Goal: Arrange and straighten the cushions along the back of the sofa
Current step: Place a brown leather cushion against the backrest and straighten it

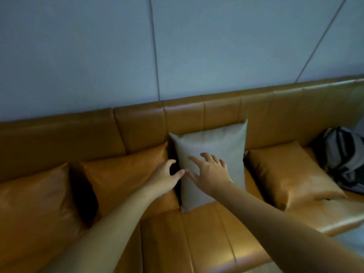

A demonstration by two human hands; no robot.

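A grey cushion (pixel 212 146) stands upright against the back of the tan leather sofa (pixel 197 115). My right hand (pixel 210 172) hovers open over its front face, fingers spread. My left hand (pixel 165 178) is open at the cushion's left edge, above the gap between it and a tan cushion (pixel 122 174). Another tan cushion (pixel 33 209) leans at the far left. A third tan cushion (pixel 291 174) lies tilted back on the seat to the right of the grey one.
A black and white striped bag (pixel 342 156) sits on the seat at the far right. A pale panelled wall (pixel 177 46) rises behind the sofa back. The sofa seat (pixel 197 243) extends toward me below my arms.
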